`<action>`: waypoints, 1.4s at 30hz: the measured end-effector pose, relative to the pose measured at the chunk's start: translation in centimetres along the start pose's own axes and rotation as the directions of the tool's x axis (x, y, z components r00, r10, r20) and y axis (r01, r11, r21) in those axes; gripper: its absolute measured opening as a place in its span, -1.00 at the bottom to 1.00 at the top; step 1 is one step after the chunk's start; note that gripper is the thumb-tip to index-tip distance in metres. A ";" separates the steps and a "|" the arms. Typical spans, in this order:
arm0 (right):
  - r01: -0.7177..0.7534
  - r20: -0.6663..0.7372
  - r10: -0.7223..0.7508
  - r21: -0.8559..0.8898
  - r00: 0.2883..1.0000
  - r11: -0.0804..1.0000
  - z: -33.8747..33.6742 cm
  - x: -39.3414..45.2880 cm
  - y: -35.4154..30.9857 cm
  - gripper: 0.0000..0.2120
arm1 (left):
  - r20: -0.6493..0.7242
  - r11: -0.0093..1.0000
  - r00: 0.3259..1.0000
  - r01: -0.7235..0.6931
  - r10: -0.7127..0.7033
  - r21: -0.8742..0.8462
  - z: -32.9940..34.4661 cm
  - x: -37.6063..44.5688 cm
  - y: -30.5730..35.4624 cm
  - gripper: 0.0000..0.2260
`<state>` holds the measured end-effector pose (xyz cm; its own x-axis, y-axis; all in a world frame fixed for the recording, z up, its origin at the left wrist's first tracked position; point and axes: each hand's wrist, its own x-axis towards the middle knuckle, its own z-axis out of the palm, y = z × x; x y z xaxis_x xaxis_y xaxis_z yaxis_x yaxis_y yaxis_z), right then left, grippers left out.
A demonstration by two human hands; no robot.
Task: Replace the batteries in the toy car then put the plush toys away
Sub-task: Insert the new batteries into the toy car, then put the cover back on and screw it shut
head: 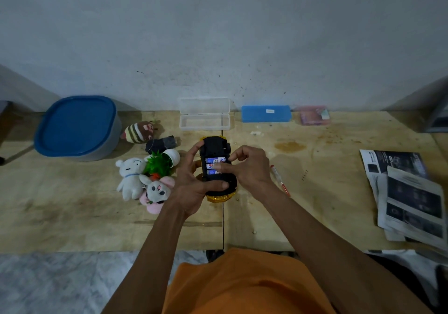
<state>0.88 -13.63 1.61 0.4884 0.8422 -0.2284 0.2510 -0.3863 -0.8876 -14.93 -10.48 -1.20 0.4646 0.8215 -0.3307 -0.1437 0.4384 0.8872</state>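
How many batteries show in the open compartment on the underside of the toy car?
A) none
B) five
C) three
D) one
C: three blue-and-white batteries lie side by side in the upturned toy car, which the left hand grips while the right hand presses a finger on the middle one.

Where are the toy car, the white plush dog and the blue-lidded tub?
toy car (214,147): head view, on its black underside above the batteries.
white plush dog (129,176): head view, on its body.
blue-lidded tub (76,125): head view, on the middle of the lid.
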 end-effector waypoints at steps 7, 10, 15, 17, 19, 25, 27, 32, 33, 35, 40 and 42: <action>0.196 0.082 -0.185 -0.160 0.979 0.967 0.4 -0.9 1.9 -0.67 | 0.023 0.999 0.999 0.044 -0.044 -0.022 -0.1 -0.8 -0.3 0.10; 0.208 0.117 -0.183 -0.264 0.976 0.942 0.4 -1.1 2.4 -0.67 | 0.036 0.997 0.997 0.071 -0.070 -0.019 -0.2 -0.8 -0.6 0.10; 0.182 0.070 -0.173 -0.155 0.982 0.971 -0.9 -1.3 4.1 -0.78 | 0.030 0.989 0.989 0.145 -0.145 0.012 -0.1 -0.5 -1.8 0.07; 0.056 -0.080 -0.067 -0.130 0.995 0.990 -2.3 -0.6 5.3 -0.84 | 0.003 0.981 0.982 0.190 -0.190 0.030 -0.2 -0.2 -2.3 0.05; -0.091 -0.186 0.061 -0.154 0.981 0.984 -3.7 0.6 7.0 -0.86 | -0.029 0.975 0.975 0.221 -0.221 0.024 -0.2 -0.1 -2.8 0.04; -0.176 -0.105 0.148 -0.343 0.983 0.923 -4.6 3.8 12.1 -0.84 | -0.134 0.967 0.959 0.256 -0.251 0.021 0.9 0.2 -3.9 0.09; -0.185 -0.028 0.189 -0.383 0.982 0.905 -3.8 4.6 13.0 -0.75 | -0.176 0.961 0.948 0.273 -0.264 0.029 1.4 0.2 -4.1 0.10; -0.165 0.042 0.205 -0.446 0.978 0.880 -2.0 5.7 14.1 -0.58 | -0.213 0.954 0.938 0.294 -0.275 0.062 2.4 0.7 -3.8 0.08; -0.162 0.039 0.198 -0.439 0.979 0.884 -1.9 5.7 14.3 -0.60 | -0.218 0.952 0.935 0.299 -0.278 0.066 2.6 0.8 -3.6 0.08; -0.145 0.035 0.176 -0.427 0.984 0.893 -1.6 5.7 14.7 -0.68 | -0.228 0.950 0.931 0.306 -0.285 0.064 2.9 1.0 -3.4 0.09; -0.148 0.034 0.175 -0.394 0.984 0.907 -1.7 6.1 14.5 -0.73 | -0.241 0.949 0.926 0.311 -0.291 0.047 3.7 1.2 -3.4 0.08; -0.146 0.048 0.173 -0.348 0.984 0.926 -2.0 6.4 14.6 -0.77 | -0.247 0.949 0.925 0.311 -0.290 0.050 4.0 1.1 -3.7 0.08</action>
<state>9.30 -14.66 -12.02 0.4842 0.7794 -0.3976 0.4520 -0.6119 -0.6490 -10.39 -12.63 -3.58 0.2556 0.7227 -0.6421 0.0514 0.6531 0.7555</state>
